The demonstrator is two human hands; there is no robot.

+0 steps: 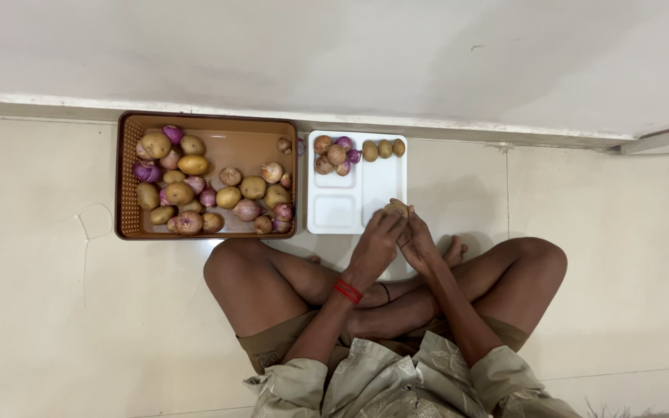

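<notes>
I sit cross-legged on the pale tiled floor point(56, 310). Both my hands meet over the near edge of the white plastic tray with sections point(334, 209). Between them I hold one small round brown potato point(396, 207). My left hand point(377, 244) wraps it from the left side, fingers curled over the top. My right hand point(418, 246) presses it from the right. So both hands are closed on the same potato, and neither is nearer than the other.

The potato sits right above the long right section of the white tray, at its near end. At the far end of the tray lie three more small brown potatoes point(384, 149) in a short row. They lie straight ahead of my grip, away from me, along the tray's long side. To their left, in the far left section, is a little heap of small red and brown onions point(334, 155).

The brown plastic basket with a woven rim point(127, 178) sits just to the left of the white tray, touching it or nearly so. It holds a mix of potatoes and onions point(210, 190). It is on my left hand's side. Behind both is the white wall point(350, 54).
</notes>
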